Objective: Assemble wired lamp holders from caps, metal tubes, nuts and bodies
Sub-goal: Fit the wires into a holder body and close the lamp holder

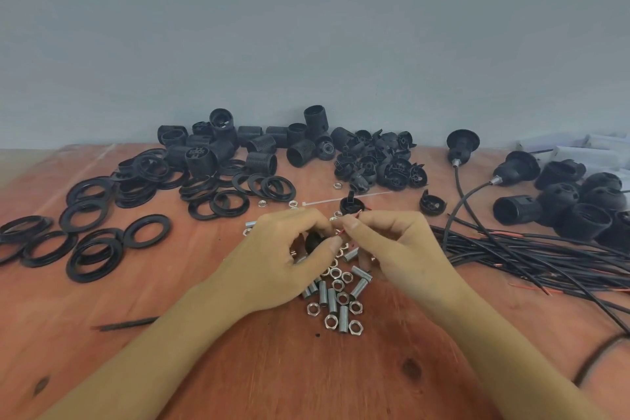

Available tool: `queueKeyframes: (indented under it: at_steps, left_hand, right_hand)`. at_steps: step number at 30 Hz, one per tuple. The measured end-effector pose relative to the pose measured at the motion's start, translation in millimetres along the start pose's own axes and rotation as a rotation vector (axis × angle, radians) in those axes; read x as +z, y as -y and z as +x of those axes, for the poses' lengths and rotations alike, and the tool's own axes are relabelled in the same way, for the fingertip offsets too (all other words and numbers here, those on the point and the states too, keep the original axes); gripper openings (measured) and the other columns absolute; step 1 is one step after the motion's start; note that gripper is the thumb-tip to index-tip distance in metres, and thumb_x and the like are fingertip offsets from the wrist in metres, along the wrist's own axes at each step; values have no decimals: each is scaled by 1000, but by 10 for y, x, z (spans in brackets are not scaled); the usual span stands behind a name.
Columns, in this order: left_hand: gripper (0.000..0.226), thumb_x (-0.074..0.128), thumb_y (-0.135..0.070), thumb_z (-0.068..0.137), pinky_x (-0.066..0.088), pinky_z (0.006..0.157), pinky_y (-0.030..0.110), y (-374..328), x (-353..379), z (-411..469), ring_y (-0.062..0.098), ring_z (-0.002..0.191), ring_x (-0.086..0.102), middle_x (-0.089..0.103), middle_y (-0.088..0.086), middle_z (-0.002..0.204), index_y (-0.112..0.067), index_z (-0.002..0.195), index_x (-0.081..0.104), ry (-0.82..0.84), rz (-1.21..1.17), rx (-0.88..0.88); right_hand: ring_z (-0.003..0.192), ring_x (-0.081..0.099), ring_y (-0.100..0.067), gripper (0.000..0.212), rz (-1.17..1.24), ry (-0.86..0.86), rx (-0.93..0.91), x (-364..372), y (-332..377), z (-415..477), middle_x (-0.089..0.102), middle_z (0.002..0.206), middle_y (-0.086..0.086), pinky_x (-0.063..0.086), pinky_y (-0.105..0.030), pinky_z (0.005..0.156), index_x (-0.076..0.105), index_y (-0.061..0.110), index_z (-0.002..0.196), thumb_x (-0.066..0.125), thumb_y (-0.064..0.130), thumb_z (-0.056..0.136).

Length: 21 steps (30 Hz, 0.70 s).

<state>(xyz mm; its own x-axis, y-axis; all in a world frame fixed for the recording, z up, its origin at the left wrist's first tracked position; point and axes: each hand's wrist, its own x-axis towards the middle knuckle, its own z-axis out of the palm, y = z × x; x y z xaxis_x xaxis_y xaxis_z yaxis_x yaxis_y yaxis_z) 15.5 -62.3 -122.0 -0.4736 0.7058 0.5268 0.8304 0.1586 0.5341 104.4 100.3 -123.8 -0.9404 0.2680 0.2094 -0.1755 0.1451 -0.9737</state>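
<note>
Gripping black cap (pixel 314 242) in left hand (pixel 283 249); pinching red wire (pixel 356 214), slanting toward 1 o'clock, with right hand (pixel 392 242).

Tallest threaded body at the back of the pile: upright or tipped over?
Upright. The threaded body stands on end, its open mouth facing up; neighbouring bodies beside it lie on their sides.
</note>
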Motion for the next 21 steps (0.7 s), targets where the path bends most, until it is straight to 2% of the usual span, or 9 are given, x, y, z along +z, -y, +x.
queueKeyframes:
  at_steps: [2,5,7,10,14,18,19,21]
  left_hand:
    - [25,49,-31,93,36,64,11,-5,12,8,6,66,53,54,-14,69,-14,80,62,16,-71,-23]
    - [28,45,-27,92,35,60,14,3,31,2,6,60,49,54,-3,67,-10,77,60,21,-192,-134]
    - [26,45,-23,93,36,56,16,15,46,-6,4,55,46,53,-4,62,-10,76,60,24,-272,-189]
    - [29,53,-35,93,35,53,16,-3,69,-17,3,51,42,48,-10,58,-13,75,58,26,-297,-157]
    - [24,61,-27,96,38,51,17,-4,93,-11,4,50,47,54,-5,58,-12,78,64,-58,-323,-155]
    - [28,57,-23,95,35,42,7,-31,86,-4,-2,38,49,61,-3,56,-2,78,64,-144,-435,-263]
    - [27,56,-19,96,34,40,6,-35,82,3,-1,35,48,62,-1,56,0,78,63,-175,-470,-291]
    - [25,55,-18,97,34,38,9,-25,77,22,1,34,48,66,14,63,-2,78,62,-228,-500,-336]
  right_hand:
    - [46,49,-7,16,1,-39,-23,27,-13,-5,63,60,-3,39,-15,46,76,7,82,68,17,91]
    - [47,53,-9,7,14,-129,-47,36,-4,-6,69,64,0,43,-18,47,75,14,81,74,18,86]
    - [45,52,-8,7,6,-134,-70,50,4,-12,67,59,2,42,-17,46,75,17,80,73,19,86]
    - [44,51,-11,13,8,-145,-90,74,16,-18,64,56,-5,42,-19,44,76,22,76,71,19,88]
    - [46,52,-12,14,-16,-162,-99,63,24,-16,63,55,-5,42,-23,44,74,18,76,69,20,89]
    - [52,48,-23,15,-60,-148,-78,64,20,-16,61,68,-31,43,-34,50,71,16,76,68,21,90]
    - [52,47,-23,16,-73,-146,-73,68,18,-17,59,69,-32,43,-33,48,70,14,77,68,21,91]
    - [51,45,-22,16,-111,-147,-75,81,9,-20,58,66,-32,40,-33,48,68,14,77,67,21,91]
